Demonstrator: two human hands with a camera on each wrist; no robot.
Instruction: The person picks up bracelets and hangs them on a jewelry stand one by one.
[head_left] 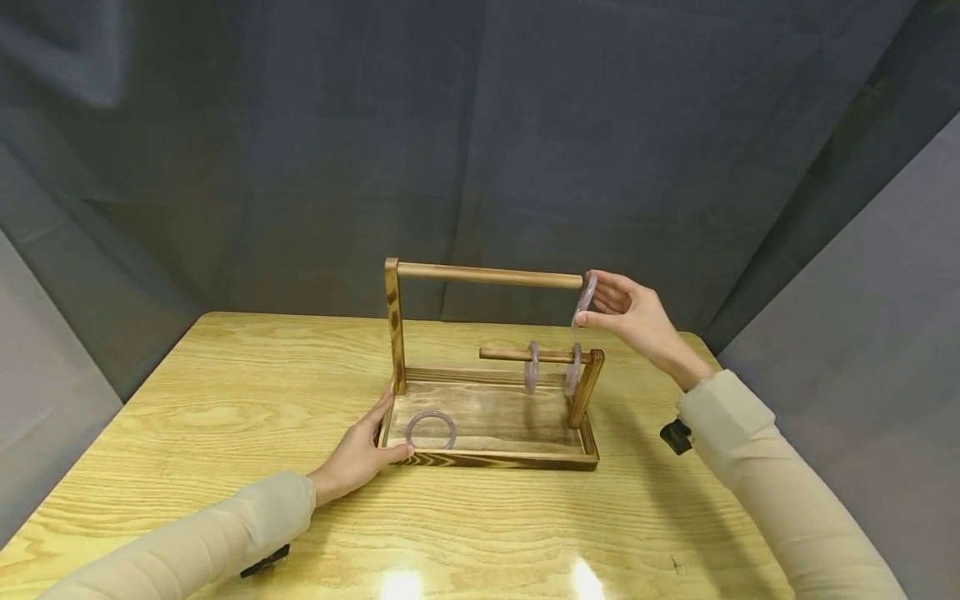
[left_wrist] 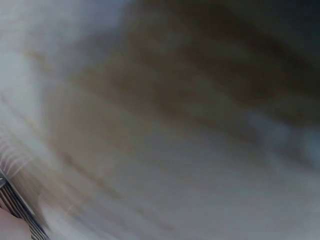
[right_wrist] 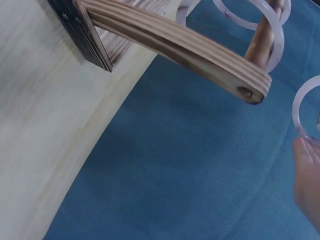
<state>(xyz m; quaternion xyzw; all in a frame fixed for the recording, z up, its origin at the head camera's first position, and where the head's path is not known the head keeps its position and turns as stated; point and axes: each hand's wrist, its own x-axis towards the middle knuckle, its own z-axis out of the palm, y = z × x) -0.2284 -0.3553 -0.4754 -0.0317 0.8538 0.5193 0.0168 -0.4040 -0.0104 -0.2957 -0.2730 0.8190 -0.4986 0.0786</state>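
A wooden bangle stand [head_left: 487,460] with a tray base stands on the table. My right hand [head_left: 637,317] pinches a pale lilac bangle [head_left: 587,298] at the right end of the upper rod [head_left: 487,274]; whether the rod passes through it, I cannot tell. In the right wrist view the same bangle [right_wrist: 298,107] is at the fingertips. Two bangles, one nearer the middle [head_left: 532,368] and one near the post [head_left: 573,371], hang on the lower rod. My left hand [head_left: 356,454] holds the tray's front left corner, thumb near a bangle [head_left: 431,414] lying in the tray.
The wooden table [head_left: 262,400] extends around the stand. Dark cloth [head_left: 337,167] hangs behind it. A short post [head_left: 587,390] on the right bears the lower rod; a taller post [head_left: 394,325] on the left bears the upper one. The left wrist view is mostly blurred.
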